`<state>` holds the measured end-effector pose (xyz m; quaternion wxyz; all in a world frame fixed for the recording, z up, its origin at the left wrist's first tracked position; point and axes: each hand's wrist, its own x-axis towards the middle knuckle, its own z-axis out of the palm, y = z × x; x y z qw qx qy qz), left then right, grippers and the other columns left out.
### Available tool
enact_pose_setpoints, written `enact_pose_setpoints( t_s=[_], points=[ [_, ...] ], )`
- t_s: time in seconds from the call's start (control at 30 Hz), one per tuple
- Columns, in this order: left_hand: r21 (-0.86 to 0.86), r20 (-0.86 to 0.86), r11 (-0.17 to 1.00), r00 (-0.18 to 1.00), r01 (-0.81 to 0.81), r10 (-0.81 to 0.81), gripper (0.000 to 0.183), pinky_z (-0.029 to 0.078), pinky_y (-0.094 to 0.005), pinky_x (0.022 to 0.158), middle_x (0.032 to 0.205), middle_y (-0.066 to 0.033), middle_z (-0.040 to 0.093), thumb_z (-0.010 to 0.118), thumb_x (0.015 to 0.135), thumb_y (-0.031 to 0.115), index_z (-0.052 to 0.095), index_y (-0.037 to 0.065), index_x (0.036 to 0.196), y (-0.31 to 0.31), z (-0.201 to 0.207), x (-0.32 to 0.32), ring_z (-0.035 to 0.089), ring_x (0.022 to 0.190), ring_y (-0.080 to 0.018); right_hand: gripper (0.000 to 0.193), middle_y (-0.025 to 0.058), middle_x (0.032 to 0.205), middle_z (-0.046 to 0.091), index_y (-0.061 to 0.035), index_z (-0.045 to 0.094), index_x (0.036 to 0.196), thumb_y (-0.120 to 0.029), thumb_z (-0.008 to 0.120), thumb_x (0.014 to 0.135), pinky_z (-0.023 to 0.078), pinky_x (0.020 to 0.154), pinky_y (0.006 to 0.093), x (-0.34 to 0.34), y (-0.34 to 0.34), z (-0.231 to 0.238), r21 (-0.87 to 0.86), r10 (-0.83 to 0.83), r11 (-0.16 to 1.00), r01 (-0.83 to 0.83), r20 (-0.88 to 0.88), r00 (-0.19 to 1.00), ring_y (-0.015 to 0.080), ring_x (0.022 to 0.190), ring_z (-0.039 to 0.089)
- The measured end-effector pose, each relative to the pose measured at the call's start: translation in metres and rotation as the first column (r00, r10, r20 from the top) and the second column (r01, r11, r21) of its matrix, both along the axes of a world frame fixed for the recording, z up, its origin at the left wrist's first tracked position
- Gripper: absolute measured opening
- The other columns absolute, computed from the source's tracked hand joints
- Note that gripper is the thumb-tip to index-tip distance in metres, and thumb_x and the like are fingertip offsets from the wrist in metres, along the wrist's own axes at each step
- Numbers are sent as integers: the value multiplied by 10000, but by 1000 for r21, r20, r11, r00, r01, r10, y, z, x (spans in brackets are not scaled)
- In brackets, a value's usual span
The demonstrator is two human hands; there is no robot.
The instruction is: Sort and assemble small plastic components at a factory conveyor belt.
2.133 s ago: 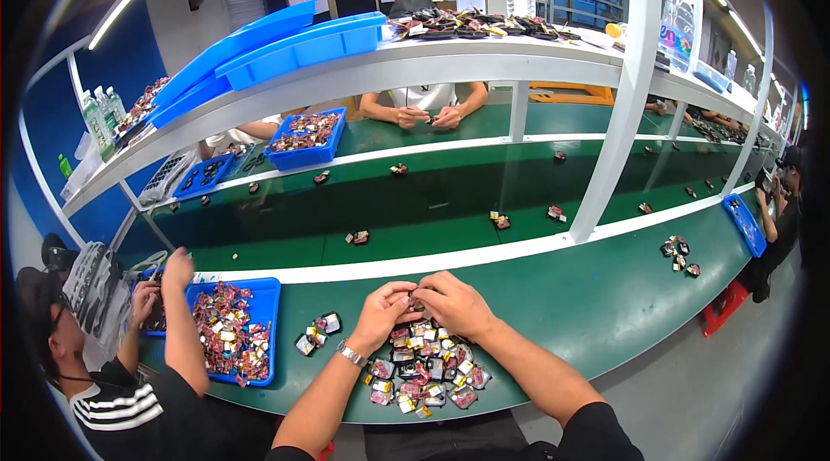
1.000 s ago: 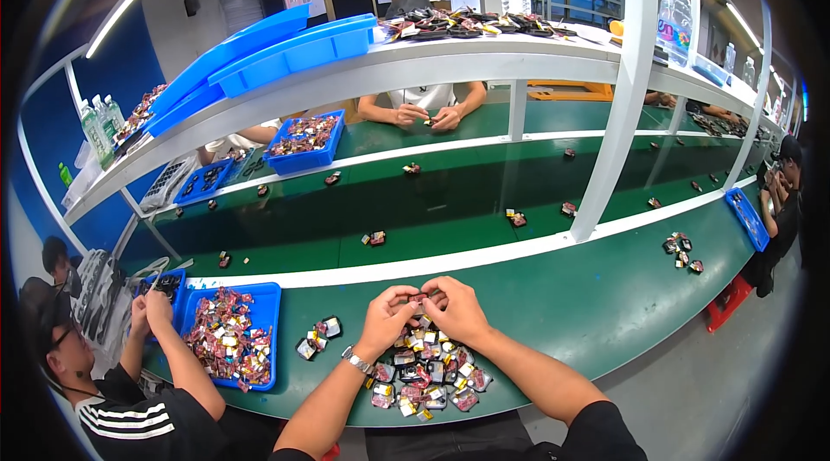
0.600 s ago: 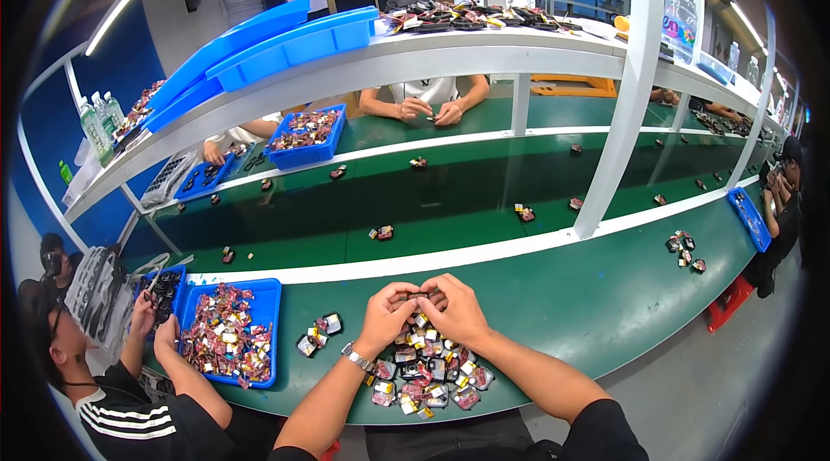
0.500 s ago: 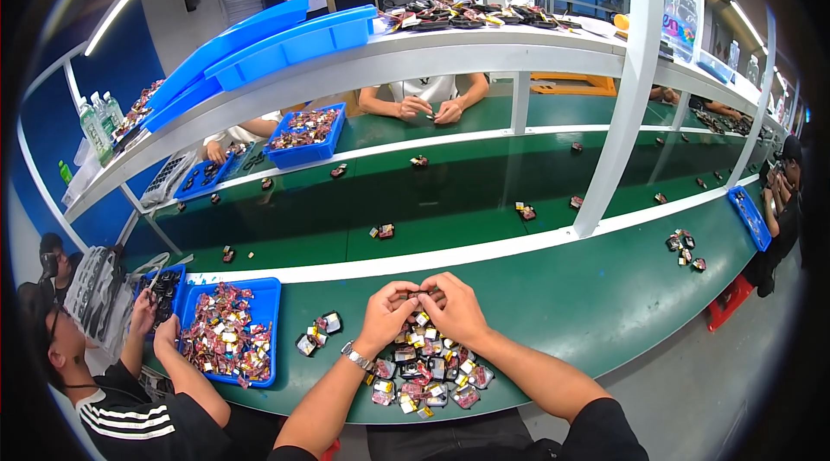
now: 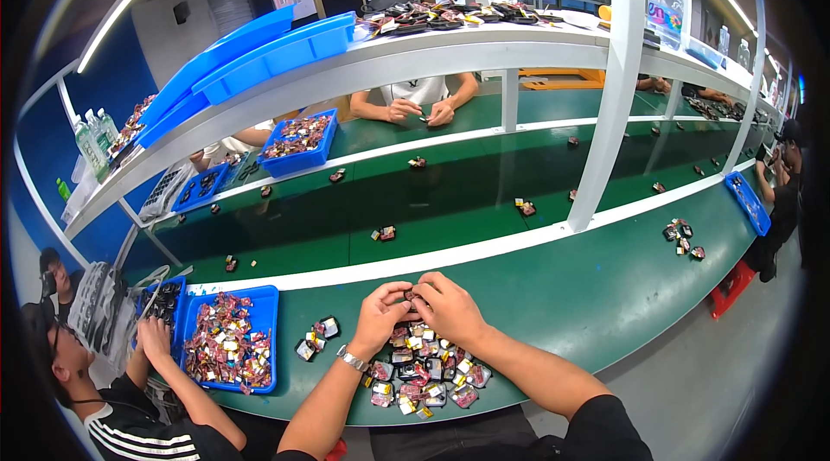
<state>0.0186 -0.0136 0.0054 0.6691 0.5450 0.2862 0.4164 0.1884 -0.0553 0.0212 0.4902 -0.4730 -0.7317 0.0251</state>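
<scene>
My left hand [image 5: 378, 320] and my right hand [image 5: 451, 312] meet above the green bench, fingers curled together on one small dark electronic part [image 5: 412, 296]. Most of that part is covered by my fingers. Directly below my hands lies a pile of small black-cased electronic parts [image 5: 432, 372], with reddish wiring and white and yellow pieces. A few similar parts [image 5: 318, 338] sit apart, left of my left wrist.
A blue tray [image 5: 275, 342] heaped with red, white and yellow parts stands at my left, beside a co-worker's hands [image 5: 154, 340]. Beyond a white rail [image 5: 328, 276] runs a green conveyor [image 5: 432, 245] with scattered parts. White posts [image 5: 605, 115] hold a shelf overhead.
My view has shifted slightly. My fingers have changed their hold on the small part. The co-worker's hands at left have come together, and parts on the conveyor appear little moved.
</scene>
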Motion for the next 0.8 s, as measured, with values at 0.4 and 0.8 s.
enact_pose_setpoints(
  t_s=[0.4, 0.8],
  points=[
    [-25, -18, 998, 998, -57, 57, 218, 601, -299, 743, 1031, -102, 640, 560, 916, -8, 540, -33, 1132, 0, -4, 5, 648, 896, -155, 115, 103, 980, 593, -25, 590, 889, -73, 661, 812, 542, 675, 374, -2, 5, -13, -4, -21, 1000, 21, 17, 1000, 271, 823, 639],
    [181, -13, 943, 958, -280, 287, 220, 564, -254, 659, 1102, -134, 645, 535, 943, 37, 546, -23, 1155, 11, -8, -3, 665, 903, -175, 117, 130, 915, 643, -8, 643, 910, -9, 661, 794, 541, 649, 310, 36, 83, -27, -292, -125, 956, -11, -443, 888, 196, 728, 680]
  ],
)
